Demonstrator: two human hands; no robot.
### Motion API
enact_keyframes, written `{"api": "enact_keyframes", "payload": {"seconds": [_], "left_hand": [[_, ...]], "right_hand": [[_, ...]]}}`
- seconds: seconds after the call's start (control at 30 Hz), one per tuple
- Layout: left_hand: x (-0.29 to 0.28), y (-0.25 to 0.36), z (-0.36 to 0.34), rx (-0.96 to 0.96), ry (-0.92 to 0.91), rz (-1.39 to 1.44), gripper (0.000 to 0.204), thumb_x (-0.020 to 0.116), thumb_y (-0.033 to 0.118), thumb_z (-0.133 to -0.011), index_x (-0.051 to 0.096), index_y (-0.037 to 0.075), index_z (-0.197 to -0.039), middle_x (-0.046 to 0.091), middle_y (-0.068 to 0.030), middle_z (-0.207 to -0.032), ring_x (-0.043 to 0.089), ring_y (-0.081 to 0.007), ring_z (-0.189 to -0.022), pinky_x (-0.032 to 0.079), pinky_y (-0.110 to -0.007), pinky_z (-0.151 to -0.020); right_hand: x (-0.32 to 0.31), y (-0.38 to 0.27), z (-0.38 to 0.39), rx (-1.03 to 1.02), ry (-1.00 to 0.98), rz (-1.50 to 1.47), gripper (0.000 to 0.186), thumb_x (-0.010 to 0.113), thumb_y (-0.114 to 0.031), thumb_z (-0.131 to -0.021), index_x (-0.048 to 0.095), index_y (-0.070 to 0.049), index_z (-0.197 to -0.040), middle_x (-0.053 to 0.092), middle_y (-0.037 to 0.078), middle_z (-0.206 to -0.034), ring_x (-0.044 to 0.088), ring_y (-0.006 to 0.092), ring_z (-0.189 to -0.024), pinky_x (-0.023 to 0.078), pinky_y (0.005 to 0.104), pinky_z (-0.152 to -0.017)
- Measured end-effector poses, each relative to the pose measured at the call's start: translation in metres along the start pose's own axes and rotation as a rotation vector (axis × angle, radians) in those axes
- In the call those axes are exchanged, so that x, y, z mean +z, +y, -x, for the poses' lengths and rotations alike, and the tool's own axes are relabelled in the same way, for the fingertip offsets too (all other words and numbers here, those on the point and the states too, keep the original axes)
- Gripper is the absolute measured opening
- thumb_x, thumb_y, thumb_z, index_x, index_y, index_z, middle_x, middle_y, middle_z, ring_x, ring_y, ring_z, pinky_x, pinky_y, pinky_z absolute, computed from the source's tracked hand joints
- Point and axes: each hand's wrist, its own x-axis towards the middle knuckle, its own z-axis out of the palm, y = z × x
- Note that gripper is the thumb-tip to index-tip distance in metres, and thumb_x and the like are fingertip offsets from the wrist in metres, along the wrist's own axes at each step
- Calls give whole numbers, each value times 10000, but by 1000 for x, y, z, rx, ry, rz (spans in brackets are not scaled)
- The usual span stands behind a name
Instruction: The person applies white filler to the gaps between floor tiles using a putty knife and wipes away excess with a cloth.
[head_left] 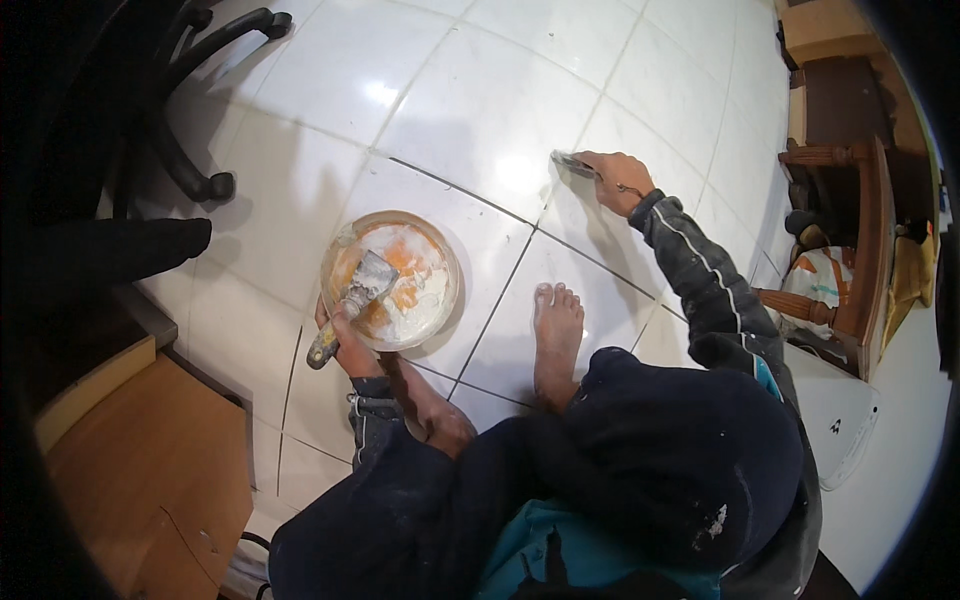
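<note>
My left hand (352,348) is closed at the near-left rim of a round bowl (455,290), holding it along with a putty knife (370,278). The knife's yellow-and-black handle points toward me, and its caked blade lies over the bowl. Inside the bowl is white paste (425,300), with orange patches showing through. Farther off to the right, my right hand (615,182) grips a flat grey scraper (572,163), its whitish edge at the floor tiles near a pale joint. The fingers partly hide this tool, and I cannot tell how firmly it touches.
White tiles (480,110) cover the floor; some joints are dark, others pale. My bare feet (558,340) stand near the bowl. A black chair base (185,150) is at the left, above a brown wooden panel (150,470). Wooden furniture (870,250) lines the right, beside a white panel (830,410).
</note>
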Motion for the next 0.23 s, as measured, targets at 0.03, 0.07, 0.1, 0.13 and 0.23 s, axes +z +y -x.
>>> {"api": "enact_keyframes", "payload": {"seconds": [0.03, 0.07, 0.1, 0.13, 0.23], "left_hand": [[2, 3, 0, 0, 21, 16, 470, 470, 218, -939, 440, -2, -1354, 524, -175, -1276, 522, -272, -1155, 415, -384, -1002], [4, 7, 2, -2, 22, 11, 470, 470, 218, -939, 440, -2, -1354, 524, -175, -1276, 522, -272, -1155, 415, -384, -1002], [7, 11, 4, -5, 9, 4, 474, 472, 226, -940, 437, 5, -1358, 523, -173, -1279, 521, -270, -1157, 415, -385, -1002], [8, 16, 8, -9, 1, -7, 478, 473, 234, -941, 435, 12, -1361, 522, -171, -1283, 521, -269, -1158, 414, -387, -1003], [4, 12, 6, -31, -7, 28, 491, 481, 261, -941, 430, 25, -1370, 520, -165, -1287, 509, -265, -1174, 403, -394, -1018]], "right_hand": [[2, -8, -2, 46, -15, -6, 524, 576, -83, -747, 601, -200, -1257, 709, 131, -968, 671, 347, -867, 533, 439, -760], [5, -17, -1, 46, -19, -9, 524, 576, -83, -747, 601, -200, -1257, 709, 131, -968, 671, 347, -867, 533, 439, -760], [8, -25, 3, 32, -12, -4, 536, 576, -82, -754, 588, -209, -1275, 708, 128, -985, 672, 341, -866, 533, 437, -754], [13, -33, 8, 14, -9, -3, 549, 576, -82, -760, 574, -218, -1292, 706, 126, -1003, 673, 334, -865, 532, 434, -748], [34, -49, 29, -157, 34, -128, 598, 567, -94, -797, 512, -229, -1377, 622, 122, -1271, 626, 259, -1129, 517, 372, -936]]}}
